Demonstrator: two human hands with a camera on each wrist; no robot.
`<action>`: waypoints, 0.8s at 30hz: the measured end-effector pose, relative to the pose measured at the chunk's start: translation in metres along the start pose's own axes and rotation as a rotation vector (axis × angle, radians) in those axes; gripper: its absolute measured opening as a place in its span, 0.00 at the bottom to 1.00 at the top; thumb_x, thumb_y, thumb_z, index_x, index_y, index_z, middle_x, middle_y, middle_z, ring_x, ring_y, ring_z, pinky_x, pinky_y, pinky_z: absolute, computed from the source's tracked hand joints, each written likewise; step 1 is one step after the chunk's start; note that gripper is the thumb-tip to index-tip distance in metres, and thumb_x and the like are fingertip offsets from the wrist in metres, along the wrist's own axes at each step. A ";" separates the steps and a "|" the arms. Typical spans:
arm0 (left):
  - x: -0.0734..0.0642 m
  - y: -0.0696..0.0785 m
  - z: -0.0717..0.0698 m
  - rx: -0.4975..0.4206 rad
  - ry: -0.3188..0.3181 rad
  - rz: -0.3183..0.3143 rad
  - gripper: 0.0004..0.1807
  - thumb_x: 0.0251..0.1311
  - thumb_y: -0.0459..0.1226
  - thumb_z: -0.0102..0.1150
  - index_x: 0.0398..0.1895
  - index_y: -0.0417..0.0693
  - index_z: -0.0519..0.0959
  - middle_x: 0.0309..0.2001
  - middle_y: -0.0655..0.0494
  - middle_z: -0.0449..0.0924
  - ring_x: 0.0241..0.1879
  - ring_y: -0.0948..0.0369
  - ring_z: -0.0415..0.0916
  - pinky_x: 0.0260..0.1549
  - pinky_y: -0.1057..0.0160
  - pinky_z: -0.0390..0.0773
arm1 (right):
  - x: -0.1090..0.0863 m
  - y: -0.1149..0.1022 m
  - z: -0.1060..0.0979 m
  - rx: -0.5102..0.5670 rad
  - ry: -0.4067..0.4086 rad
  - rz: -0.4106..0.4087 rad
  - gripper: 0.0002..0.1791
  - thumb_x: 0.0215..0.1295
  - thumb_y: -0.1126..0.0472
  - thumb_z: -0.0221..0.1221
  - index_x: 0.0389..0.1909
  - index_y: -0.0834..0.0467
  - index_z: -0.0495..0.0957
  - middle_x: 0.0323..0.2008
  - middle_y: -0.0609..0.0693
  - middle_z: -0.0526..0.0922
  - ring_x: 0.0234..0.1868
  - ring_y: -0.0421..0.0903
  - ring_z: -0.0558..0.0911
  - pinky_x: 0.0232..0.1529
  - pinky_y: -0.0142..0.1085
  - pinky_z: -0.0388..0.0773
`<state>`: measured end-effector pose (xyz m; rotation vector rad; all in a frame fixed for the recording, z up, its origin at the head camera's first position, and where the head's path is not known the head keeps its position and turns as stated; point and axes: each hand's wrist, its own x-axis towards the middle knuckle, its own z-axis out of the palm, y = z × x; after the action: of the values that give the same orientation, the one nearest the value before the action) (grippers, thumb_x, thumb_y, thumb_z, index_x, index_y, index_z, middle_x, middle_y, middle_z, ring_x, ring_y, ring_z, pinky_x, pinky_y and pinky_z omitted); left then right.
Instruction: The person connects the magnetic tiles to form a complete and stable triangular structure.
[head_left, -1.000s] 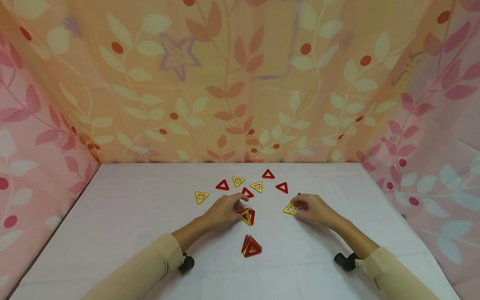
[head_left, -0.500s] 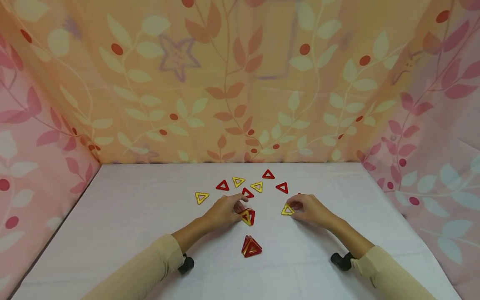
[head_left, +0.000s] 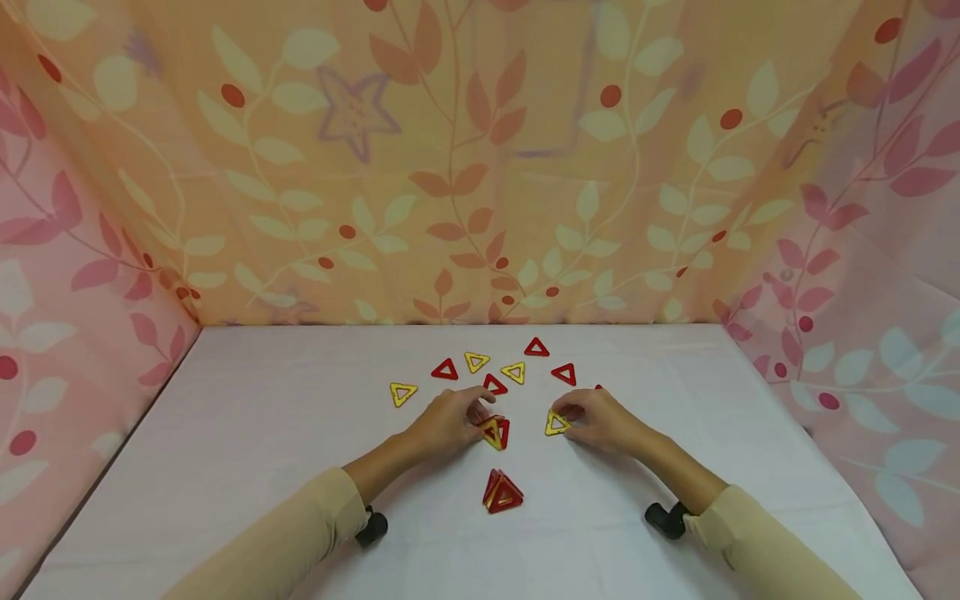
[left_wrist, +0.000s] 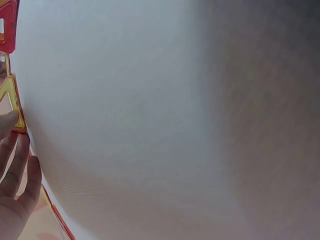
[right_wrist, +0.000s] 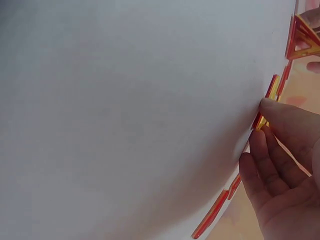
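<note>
In the head view my left hand [head_left: 450, 421] steadies a partly joined set of triangular magnetic tiles, a yellow tile [head_left: 498, 442] with a red tile [head_left: 506, 433] beside it, standing on the table. The left wrist view has my thumb on the yellow tile's [left_wrist: 21, 122] lower corner. To the right, my right hand [head_left: 603, 421] pinches another yellow triangular tile [head_left: 557, 432] by its edge, apart from the set. Seen edge-on in the right wrist view, this tile [right_wrist: 271, 89] has red along one side. A red and yellow pyramid [head_left: 504, 500] stands nearer the front.
Behind my hands lie several loose triangles, among them a yellow one [head_left: 394, 395], a red one [head_left: 446, 377] and another red one [head_left: 537, 354]. Part of a red tile [head_left: 599, 387] shows behind my right hand. Patterned cloth [head_left: 480, 208] walls the white table [head_left: 262, 433] at the back and sides.
My right hand has moved left with the yellow tile, closer to the set at my left hand. My left hand and the pyramid have stayed in place.
</note>
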<state>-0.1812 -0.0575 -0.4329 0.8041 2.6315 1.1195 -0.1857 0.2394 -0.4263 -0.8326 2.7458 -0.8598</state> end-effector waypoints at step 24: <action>0.000 0.002 0.002 0.013 0.004 -0.019 0.23 0.57 0.28 0.69 0.56 0.45 0.77 0.39 0.58 0.84 0.42 0.61 0.80 0.47 0.62 0.81 | 0.015 -0.023 0.017 0.023 -0.059 -0.046 0.17 0.58 0.67 0.70 0.49 0.60 0.82 0.45 0.48 0.85 0.45 0.42 0.82 0.50 0.38 0.80</action>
<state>-0.1798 -0.0551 -0.4324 0.7788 2.6471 1.1010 -0.1823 0.2072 -0.4271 -0.9052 2.6710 -0.8584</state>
